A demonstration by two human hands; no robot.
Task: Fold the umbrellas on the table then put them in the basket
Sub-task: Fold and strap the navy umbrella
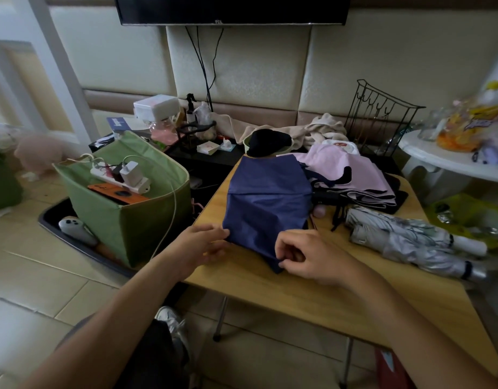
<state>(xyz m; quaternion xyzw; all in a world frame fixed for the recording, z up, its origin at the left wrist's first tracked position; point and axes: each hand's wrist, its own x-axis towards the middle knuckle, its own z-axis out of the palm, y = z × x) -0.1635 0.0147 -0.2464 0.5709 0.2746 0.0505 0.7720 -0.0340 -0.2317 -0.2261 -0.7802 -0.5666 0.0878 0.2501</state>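
The right hand (303, 256) is curled at the near edge of a navy umbrella (266, 203), its fingertips pinching a fold of the blue fabric at the umbrella's lowest corner. The left hand (205, 245) reaches in from the left of the navy umbrella, fingers loosely spread and touching the left edge of its canopy; whether it actually grips the cloth cannot be told. Both bare forearms stretch in from the bottom of the view.

The navy umbrella lies partly collapsed on a light wooden table (312, 299), its canopy spread in flat panels with one rib line running across the middle. To the right of the navy umbrella, touching its far side, lies a pink umbrella (346, 169) with a dark underside, loosely bunched. Also to the right, nearer the viewer, a silver umbrella (410, 240) rests on the table, gathered lengthwise with its white handle pointing away from the navy umbrella.

To the left of the navy umbrella, off the table and on a dark tray on the tiled floor, stands a green fabric basket (141, 217). Inside it are a white power strip (121, 178) with a plugged charger and an orange flat object. Behind the navy umbrella, a black hat (270, 141) sits among beige cloth.
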